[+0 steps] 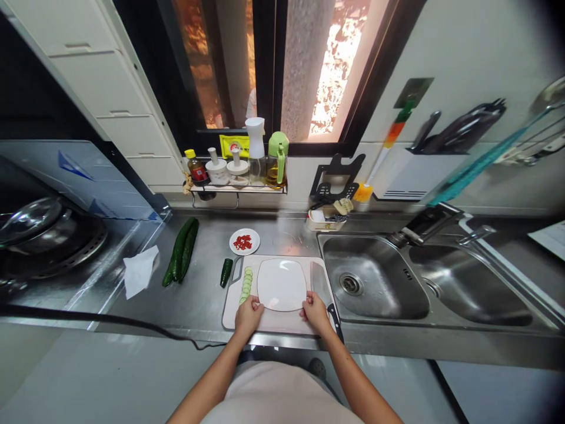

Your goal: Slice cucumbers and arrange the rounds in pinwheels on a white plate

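We grip the white square plate at its near corners, left hand and right hand, on the cutting board. Cucumber slices lie just left; plating looks in hand, so next we'd free a hand for them

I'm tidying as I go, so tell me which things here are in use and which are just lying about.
In use: white plate held by left hand and right hand; cutting board; cucumber slices; knife.

Lying about: whole cucumbers, cucumber end, chilli dish, tissue, bottle rack, sink.

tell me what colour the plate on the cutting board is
White; the plate shows plainly in the head view.
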Demonstrator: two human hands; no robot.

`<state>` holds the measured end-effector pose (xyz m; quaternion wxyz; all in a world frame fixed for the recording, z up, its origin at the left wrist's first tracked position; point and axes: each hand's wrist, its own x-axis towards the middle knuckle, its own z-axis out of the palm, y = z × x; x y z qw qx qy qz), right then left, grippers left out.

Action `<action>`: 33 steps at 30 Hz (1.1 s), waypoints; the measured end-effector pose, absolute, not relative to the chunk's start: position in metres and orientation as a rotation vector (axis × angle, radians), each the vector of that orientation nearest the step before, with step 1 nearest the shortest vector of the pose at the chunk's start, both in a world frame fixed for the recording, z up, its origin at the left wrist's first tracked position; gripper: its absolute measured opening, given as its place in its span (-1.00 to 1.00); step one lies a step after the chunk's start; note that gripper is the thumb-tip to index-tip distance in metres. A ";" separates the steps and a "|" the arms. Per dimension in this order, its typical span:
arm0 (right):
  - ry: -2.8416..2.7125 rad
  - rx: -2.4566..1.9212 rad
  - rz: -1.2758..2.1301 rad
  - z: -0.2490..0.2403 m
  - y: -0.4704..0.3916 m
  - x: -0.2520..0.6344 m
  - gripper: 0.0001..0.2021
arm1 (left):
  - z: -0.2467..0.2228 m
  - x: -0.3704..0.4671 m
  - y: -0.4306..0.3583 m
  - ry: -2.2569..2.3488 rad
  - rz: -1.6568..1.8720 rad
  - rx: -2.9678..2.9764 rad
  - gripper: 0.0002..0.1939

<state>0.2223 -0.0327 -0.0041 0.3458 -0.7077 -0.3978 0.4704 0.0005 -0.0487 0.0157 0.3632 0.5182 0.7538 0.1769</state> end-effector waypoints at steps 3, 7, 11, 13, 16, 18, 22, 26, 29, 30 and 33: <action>-1.107 -1.903 1.172 0.000 -0.034 0.224 -0.66 | 0.016 -0.002 -0.052 1.931 0.469 1.335 -0.80; -1.347 -1.984 1.001 0.010 -0.036 0.228 -0.57 | 0.016 -0.010 -0.059 1.946 0.498 1.339 -0.77; -1.479 -1.991 0.857 0.020 -0.037 0.233 -0.51 | 0.017 -0.027 -0.066 2.056 0.488 1.332 -0.79; -1.479 -1.998 0.846 0.021 -0.037 0.234 -0.50 | 0.018 -0.037 -0.069 2.113 0.463 1.326 -0.80; -1.453 -1.994 0.894 0.019 -0.038 0.234 -0.50 | 0.020 -0.050 -0.073 2.164 0.434 1.324 -0.79; -1.435 -1.988 0.927 0.016 -0.038 0.232 -0.50 | 0.021 -0.054 -0.074 2.176 0.425 1.335 -0.77; -1.421 -2.033 0.941 0.013 -0.038 0.227 -0.52 | 0.022 -0.053 -0.070 2.212 0.379 1.388 -0.75; -1.414 -2.059 0.926 0.012 -0.037 0.223 -0.53 | 0.023 -0.046 -0.064 2.238 0.316 1.393 -0.71; -1.428 -2.061 0.929 0.013 -0.038 0.223 -0.53 | 0.022 -0.044 -0.061 2.247 0.294 1.384 -0.71; -1.433 -2.062 0.929 0.013 -0.038 0.223 -0.53 | 0.022 -0.044 -0.060 2.249 0.295 1.386 -0.72; -1.441 -2.064 0.915 0.015 -0.038 0.222 -0.54 | 0.020 -0.044 -0.061 2.252 0.331 1.399 -0.77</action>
